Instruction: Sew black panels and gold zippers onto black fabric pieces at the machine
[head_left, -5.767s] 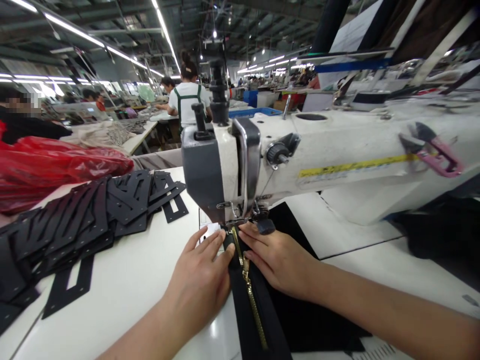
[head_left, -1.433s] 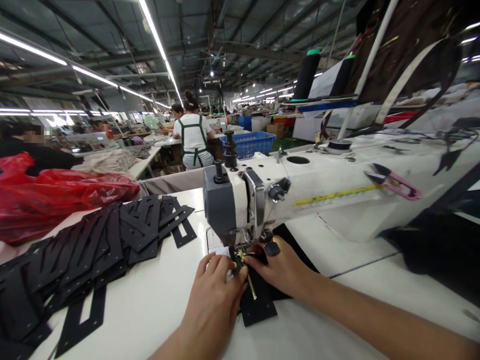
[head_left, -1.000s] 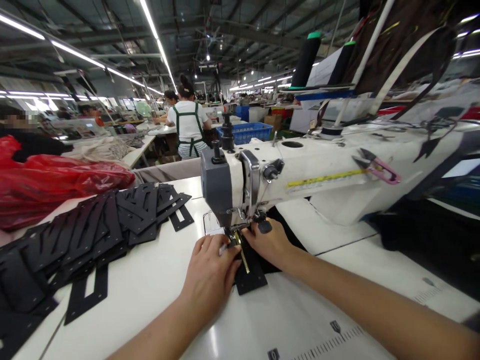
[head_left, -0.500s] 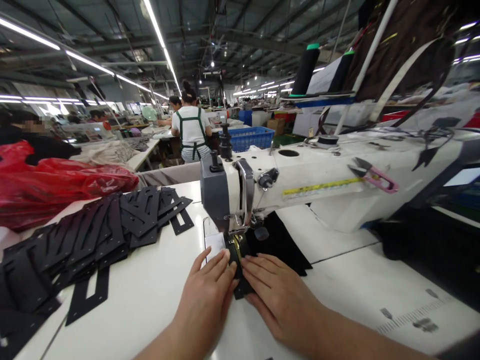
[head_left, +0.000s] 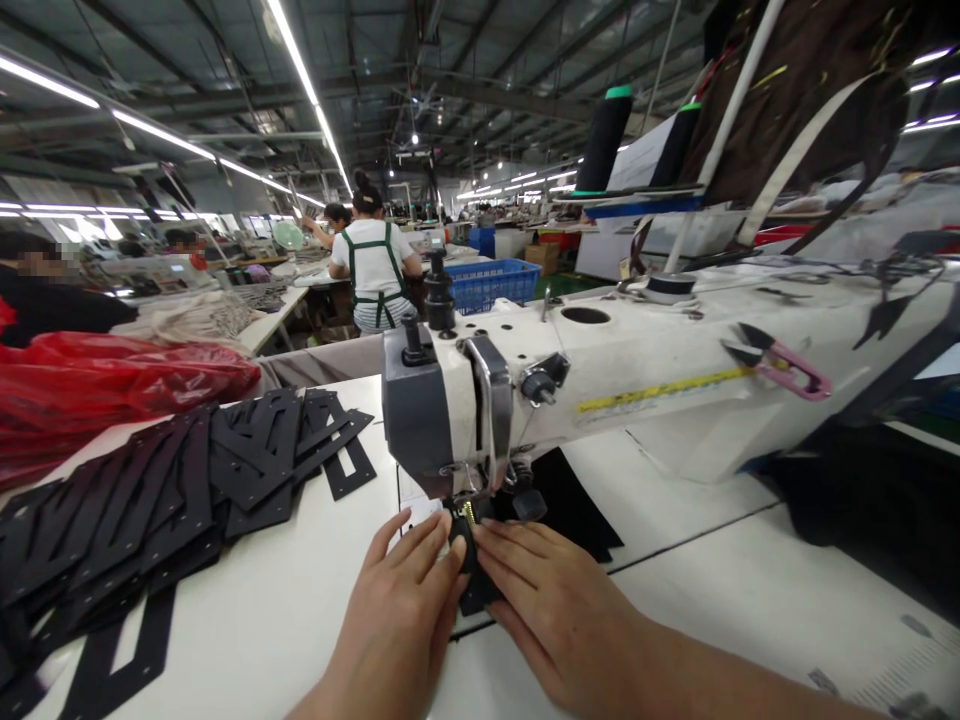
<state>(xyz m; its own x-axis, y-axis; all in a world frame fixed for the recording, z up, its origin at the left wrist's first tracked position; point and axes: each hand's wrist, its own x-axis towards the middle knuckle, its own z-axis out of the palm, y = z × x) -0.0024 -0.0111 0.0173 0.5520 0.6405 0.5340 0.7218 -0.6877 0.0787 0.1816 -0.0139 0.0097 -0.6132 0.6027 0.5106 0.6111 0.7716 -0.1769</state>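
Left hand (head_left: 409, 595) and right hand (head_left: 559, 595) lie flat either side of the zip (head_left: 469, 514), less showing now, so it's probably further under the sewing machine (head_left: 630, 350).

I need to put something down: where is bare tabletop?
Bare tabletop shows between the black pieces and left hand, and between right hand and dark cloth. Crowded: under the machine head, where both hands touch the zippered piece.
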